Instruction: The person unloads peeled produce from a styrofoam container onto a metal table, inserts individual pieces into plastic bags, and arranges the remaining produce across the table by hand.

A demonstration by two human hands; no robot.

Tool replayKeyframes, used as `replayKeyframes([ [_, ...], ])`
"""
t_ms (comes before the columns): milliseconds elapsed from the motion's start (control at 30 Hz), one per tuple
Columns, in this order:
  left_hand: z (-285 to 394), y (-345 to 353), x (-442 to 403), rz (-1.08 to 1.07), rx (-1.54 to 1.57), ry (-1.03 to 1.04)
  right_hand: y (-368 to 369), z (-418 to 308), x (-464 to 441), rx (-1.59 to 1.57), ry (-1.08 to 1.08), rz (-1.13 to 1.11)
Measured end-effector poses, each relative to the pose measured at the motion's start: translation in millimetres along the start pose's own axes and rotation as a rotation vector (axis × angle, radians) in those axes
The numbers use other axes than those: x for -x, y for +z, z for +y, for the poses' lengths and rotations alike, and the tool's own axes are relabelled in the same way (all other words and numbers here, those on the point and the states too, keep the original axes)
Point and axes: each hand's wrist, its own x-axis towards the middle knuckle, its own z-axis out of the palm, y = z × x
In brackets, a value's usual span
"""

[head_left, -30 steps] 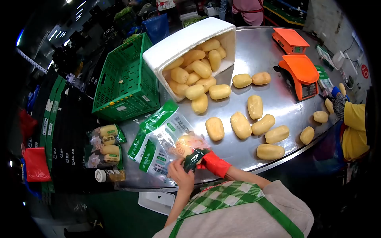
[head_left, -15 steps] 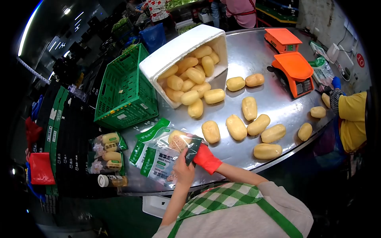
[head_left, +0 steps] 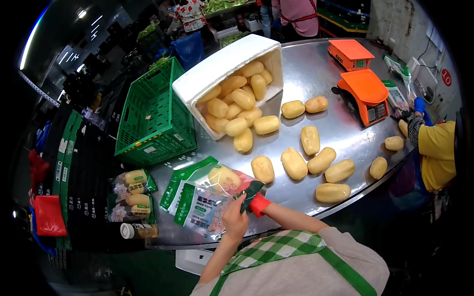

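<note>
My bare left hand (head_left: pixel 235 217) is closed on the dark green edge of a clear printed plastic bag (head_left: pixel 201 201). My right hand (head_left: pixel 257 204), in a red glove, reaches into the bag's mouth; red shows through the film beside a pale lotus root (head_left: pixel 223 177) inside. Its fingers seem to be around the root's near end, partly hidden by the bag. More green-topped bags (head_left: pixel 173 190) lie under this one on the metal table. Several loose lotus roots, including one (head_left: pixel 262 169) close to my right hand, lie further right.
A tipped white foam box (head_left: pixel 192 81) holds several lotus roots, beside a green crate (head_left: pixel 173 135). Packed bags (head_left: pixel 134 207) and a lidded jar (head_left: pixel 139 231) stand left. Orange scales (head_left: pixel 365 86) are at the right, near a co-worker's yellow sleeve (head_left: pixel 437 148).
My gloved right hand has gone deeper into the bag, with the lotus root. The bag's mouth has spread over the glove, and my left hand has shifted slightly right along its edge.
</note>
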Motion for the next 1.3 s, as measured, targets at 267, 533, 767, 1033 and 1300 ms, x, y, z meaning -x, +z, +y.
replayKeyframes([
  [267, 13, 16, 2, -0.102, 0.155, -0.015, 24, -12, -24, 0.986, -0.380, -0.094],
  [533, -1, 11, -13, -0.077, 0.141, -0.080, 25, -7, -39, 0.365, -0.078, -0.030],
  [767, -19, 17, -14, -0.057, 0.101, -0.102, 21, -18, -9, 0.724, 0.168, -0.027],
  [1033, -39, 15, 10, -0.042, 0.015, -0.206, 69, -122, 48, 1.254, 0.652, -0.255],
  [1300, -36, 7, 3, -0.087, 0.015, -0.270, 23, -338, -132, 2.036, -0.124, 0.102],
])
